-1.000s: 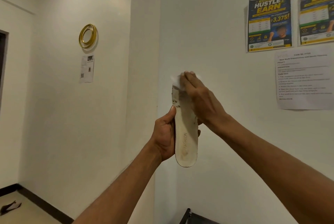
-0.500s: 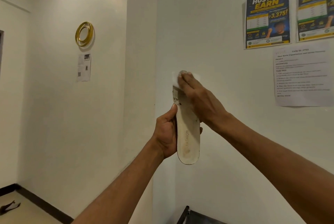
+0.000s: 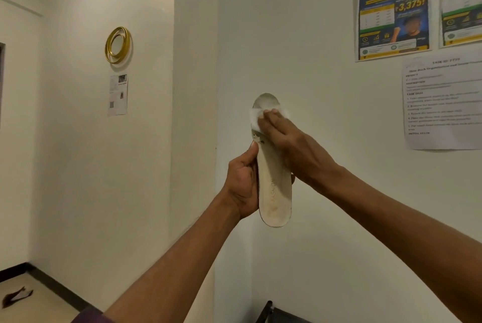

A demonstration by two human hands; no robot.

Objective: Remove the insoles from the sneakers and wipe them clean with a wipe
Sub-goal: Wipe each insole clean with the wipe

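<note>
I hold a pale, worn insole [image 3: 273,192] upright in front of the white wall, heel end down, with faint lettering on its lower half. My left hand [image 3: 241,182] grips its left edge around the middle, thumb up along the side. My right hand [image 3: 287,142] presses a white wipe [image 3: 257,115] flat against the upper part of the insole with straight fingers. The rounded toe end of the insole shows above the wipe. No sneakers are in view.
White walls meet at a corner edge just left of the insole. Posters [image 3: 393,9] and a printed sheet [image 3: 440,101] hang at the right, a gold ring [image 3: 118,45] at the left. A dark object's edge [image 3: 271,312] shows at the bottom; a scrap [image 3: 17,296] lies on the floor.
My right hand has slid the wipe a little down the insole, so the toe end now shows above it. The left hand keeps the same grip.
</note>
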